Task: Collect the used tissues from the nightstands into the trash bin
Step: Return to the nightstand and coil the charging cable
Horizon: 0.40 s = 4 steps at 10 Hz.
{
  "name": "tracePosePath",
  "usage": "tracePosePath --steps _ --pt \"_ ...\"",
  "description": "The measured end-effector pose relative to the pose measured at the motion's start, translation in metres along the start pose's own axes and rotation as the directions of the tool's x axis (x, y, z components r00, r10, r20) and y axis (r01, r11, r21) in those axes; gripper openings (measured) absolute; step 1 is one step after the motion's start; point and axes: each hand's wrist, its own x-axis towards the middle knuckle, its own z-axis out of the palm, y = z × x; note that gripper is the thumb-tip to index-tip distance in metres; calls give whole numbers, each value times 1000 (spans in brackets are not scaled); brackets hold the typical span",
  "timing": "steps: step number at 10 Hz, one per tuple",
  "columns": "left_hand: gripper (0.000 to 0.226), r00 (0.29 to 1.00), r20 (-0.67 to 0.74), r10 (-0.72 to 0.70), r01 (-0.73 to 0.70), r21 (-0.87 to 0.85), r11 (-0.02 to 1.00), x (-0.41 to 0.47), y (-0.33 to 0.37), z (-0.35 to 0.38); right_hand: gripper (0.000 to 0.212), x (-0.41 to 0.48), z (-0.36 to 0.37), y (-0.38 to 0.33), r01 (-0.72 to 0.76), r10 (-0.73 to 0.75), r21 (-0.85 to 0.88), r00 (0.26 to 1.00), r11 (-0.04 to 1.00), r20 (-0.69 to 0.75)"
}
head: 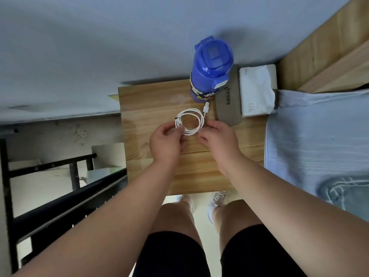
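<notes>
At the bottom of the frame I see two bare knees in black shorts (173,254), and beyond them a pair of light sneakers (217,198) standing on the floor just at the near edge of the desk (151,104). Both forearms reach forward over this wooden desk, which fills the middle of the frame.

The left hand (166,140) and the right hand (218,136) meet over the desk centre around a coiled white charging cable (206,107). The left fingers are narrow and pinch the left side of the coil, near its small plug. The right fingers are curled in and hold the right side of the coil. The bigger plug lies loose, pointing to the upper part of the frame.

Farther away, at the far right of the desk, a grey pouch (227,104) lies flat. A blue bottle (211,64) stands upright just left of it, touching it. A white tissue pack (257,90) lies just to the right of the pouch, with one sheet standing out of its top; this is the only tissue I can find.

On the right is a bed with a pale blue sheet (319,132), touching the desk side, and a wooden headboard (319,47) in the upper right. A black metal frame (60,200) is at lower left.
</notes>
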Motion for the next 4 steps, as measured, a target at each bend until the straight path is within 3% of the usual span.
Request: tracePosePath --steps 1,2,3,4 --pt "29 992 8 125 -125 166 978 -2 2 0 35 -4 -6 3 -24 18 121 999 992 46" --pt "34 980 100 174 -196 298 934 -7 7 2 33 -10 -9 5 -9 -5 108 991 994 131" --pt "44 983 139 118 -153 271 950 -9 14 3 20 -12 -15 4 7 -19 86 989 996 148" --pt "54 988 147 56 -94 262 960 -23 20 -10 23 -27 -36 8 -42 43 -6 992 999 123"
